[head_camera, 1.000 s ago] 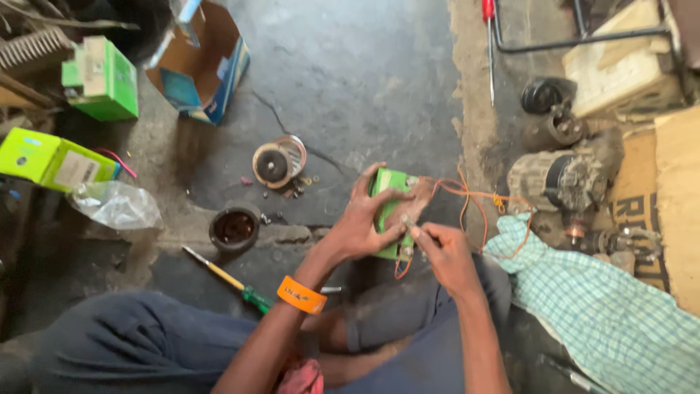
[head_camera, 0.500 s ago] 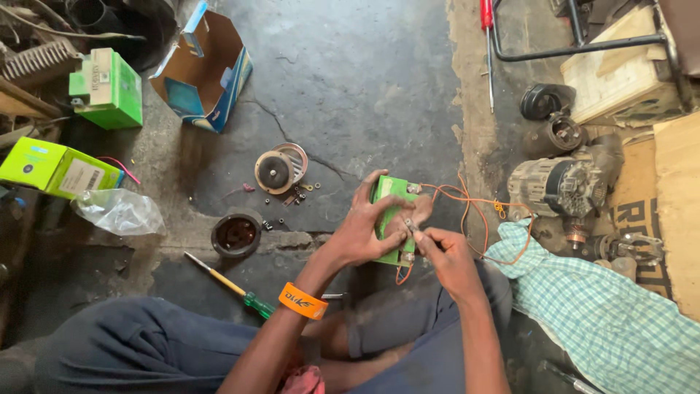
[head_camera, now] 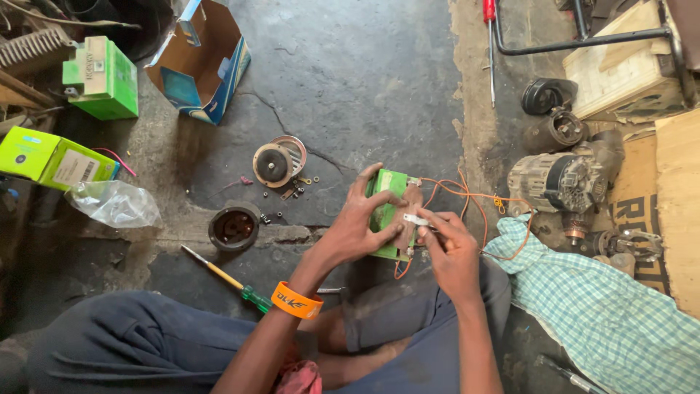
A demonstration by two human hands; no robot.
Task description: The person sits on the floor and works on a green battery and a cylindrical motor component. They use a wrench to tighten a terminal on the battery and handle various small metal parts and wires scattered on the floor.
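Head view, taking the small green box-shaped unit point(head_camera: 386, 211) as my landmark: it sits over the dark concrete floor point(head_camera: 364, 73), just above my lap. My left hand point(head_camera: 357, 226) is wrapped around the unit from its left side, fingers curled over the top edge, gripping it. My right hand point(head_camera: 448, 248) meets the unit from the right, thumb and forefinger pinched shut on a small pale connector point(head_camera: 415, 219) that lies against the unit's brownish face. Orange wires point(head_camera: 474, 201) loop out of the unit to the right, toward a grey alternator point(head_camera: 561, 182) well right of it and a checked cloth point(head_camera: 583, 299) below right. Left of the unit lie a round metal disc part point(head_camera: 275, 162) and a dark round cup-shaped housing point(head_camera: 235, 228); below left, a green-handled screwdriver point(head_camera: 226, 279). Far upper left of the unit stand an open cardboard box point(head_camera: 204, 62) and two green cartons point(head_camera: 102, 76). An orange wristband point(head_camera: 295, 300) circles my left wrist.
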